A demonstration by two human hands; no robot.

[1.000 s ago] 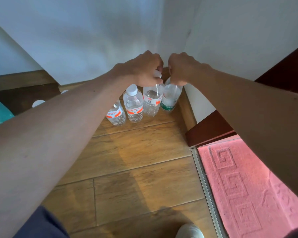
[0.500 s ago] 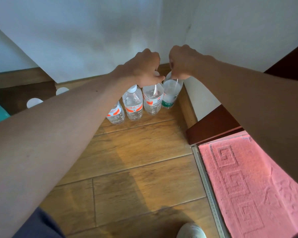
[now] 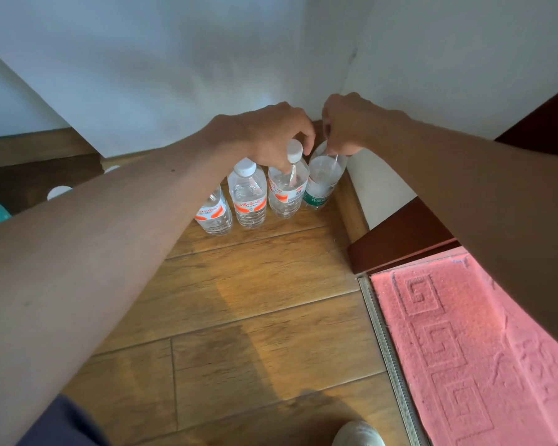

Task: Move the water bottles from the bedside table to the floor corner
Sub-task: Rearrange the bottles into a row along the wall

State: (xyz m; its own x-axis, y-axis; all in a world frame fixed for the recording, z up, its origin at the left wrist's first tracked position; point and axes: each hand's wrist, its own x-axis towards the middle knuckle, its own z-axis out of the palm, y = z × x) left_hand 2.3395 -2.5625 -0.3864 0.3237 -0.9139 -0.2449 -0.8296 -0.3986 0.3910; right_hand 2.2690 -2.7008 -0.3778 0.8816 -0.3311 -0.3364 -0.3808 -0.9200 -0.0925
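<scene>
Down at the floor [image 3: 255, 284] corner, with four water bottles [image 3: 247, 197] upright in a close row against the wall [image 3: 174, 75]. Holding two of them from above: the left grip [image 3: 264, 136] curled round the neck of the third bottle [image 3: 287, 191] just under its white cap [image 3: 294, 151], the right grip [image 3: 348, 123] closed over the top of the green-label bottle [image 3: 322, 185] deepest in the corner. Held high at the necks, probably to steady each while settling it snug beside its neighbour. Packed tight, likely to keep the row off the walkway by the pink mat [image 3: 464, 333]
</scene>
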